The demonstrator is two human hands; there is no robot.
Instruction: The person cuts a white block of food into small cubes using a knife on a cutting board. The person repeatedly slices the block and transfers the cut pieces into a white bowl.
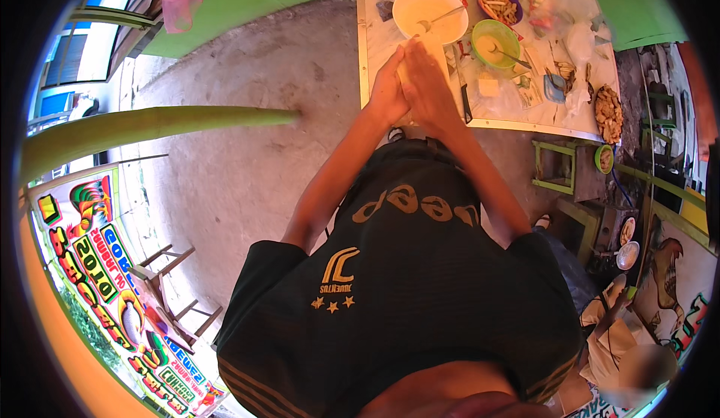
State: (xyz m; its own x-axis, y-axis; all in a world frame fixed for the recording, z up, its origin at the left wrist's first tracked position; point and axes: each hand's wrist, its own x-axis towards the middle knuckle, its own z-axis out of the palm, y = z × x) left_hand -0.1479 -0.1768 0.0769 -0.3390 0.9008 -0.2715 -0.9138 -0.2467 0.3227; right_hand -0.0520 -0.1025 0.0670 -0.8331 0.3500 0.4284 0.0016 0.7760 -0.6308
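Observation:
My left hand point(391, 87) and my right hand point(427, 83) come together over the near left part of the table, fingers pointing away from me. Pale yellow material point(437, 49) shows between and beside them, possibly a flat sheet or board; how it is held is hidden by the fingers. Just beyond the fingertips stands a white bowl point(400, 23) of yellowish contents with a spoon point(441, 19) in it. To the right is a green bowl point(479, 27) with another spoon point(512, 58). A black-handled knife point(466, 103) lies beside my right hand.
A purple bowl point(520, 8) holds cut food sticks. A small pale block point(488, 87), a blue container point(554, 87) and plastic bags point(579, 38) lie on the table point(365, 80). Browned food point(608, 111) sits at its right edge. A green stool point(554, 166) and another person point(613, 339) are right.

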